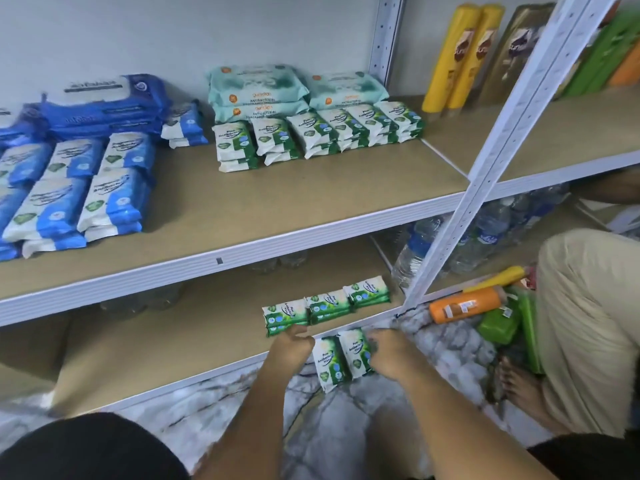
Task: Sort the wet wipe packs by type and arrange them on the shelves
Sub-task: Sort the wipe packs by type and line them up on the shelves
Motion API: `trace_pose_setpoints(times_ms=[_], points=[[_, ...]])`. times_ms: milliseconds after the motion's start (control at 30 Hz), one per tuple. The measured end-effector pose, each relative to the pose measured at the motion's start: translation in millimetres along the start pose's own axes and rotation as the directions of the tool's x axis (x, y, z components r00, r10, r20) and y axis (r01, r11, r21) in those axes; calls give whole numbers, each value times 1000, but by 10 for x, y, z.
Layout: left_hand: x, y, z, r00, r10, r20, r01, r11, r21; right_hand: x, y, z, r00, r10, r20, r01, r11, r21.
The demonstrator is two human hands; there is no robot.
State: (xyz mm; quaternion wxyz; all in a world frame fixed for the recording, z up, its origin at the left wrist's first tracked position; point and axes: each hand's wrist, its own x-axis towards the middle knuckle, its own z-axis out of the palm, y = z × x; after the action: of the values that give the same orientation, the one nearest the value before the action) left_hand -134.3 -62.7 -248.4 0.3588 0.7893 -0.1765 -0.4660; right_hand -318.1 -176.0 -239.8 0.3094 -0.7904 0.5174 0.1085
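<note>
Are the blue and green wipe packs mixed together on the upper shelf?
No, the blue packs lie grouped at the left and the green packs at the right, with bare shelf between.

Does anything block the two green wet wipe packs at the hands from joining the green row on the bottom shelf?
Nothing visible does. The two green-and-white wet wipe packs are just before the row of green packs on the brown bottom shelf board; the white upright post stands off to the right.
</note>
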Motion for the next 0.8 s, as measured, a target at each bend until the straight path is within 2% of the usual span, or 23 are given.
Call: trace_pose_setpoints(times_ms=[100, 233, 333, 433, 533, 667, 800], points=[[383, -346, 225, 995, -99, 3, 99, 994, 44, 340, 202, 285, 997, 70, 43, -73, 994, 81], [781, -657, 573, 975, -223, 12, 222, 974, 49, 700, 439, 573, 990, 139, 29, -142, 978, 150], [1026, -872, 788, 964, -266, -32, 267, 960, 83, 952, 551, 749, 981, 192, -17, -183, 956, 231], [1181, -996, 935, 967, -246, -71, 252, 962, 102, 1141, 592, 954, 968, 248, -22, -233, 934, 272], [1274, -993, 1002, 963, -235, -133, 239, 971, 22, 1256, 603, 1112, 956, 294, -8, -277, 909, 313], [1310, -943, 1057, 977, -189, -99, 187, 982, -34, 1324, 598, 1183, 933, 350, 89, -356, 852, 383], [1297, -959, 1035, 981, -184, -67, 184, 983, -5, 1312, 576, 1162, 909, 384, 161, -414, 788, 456]])
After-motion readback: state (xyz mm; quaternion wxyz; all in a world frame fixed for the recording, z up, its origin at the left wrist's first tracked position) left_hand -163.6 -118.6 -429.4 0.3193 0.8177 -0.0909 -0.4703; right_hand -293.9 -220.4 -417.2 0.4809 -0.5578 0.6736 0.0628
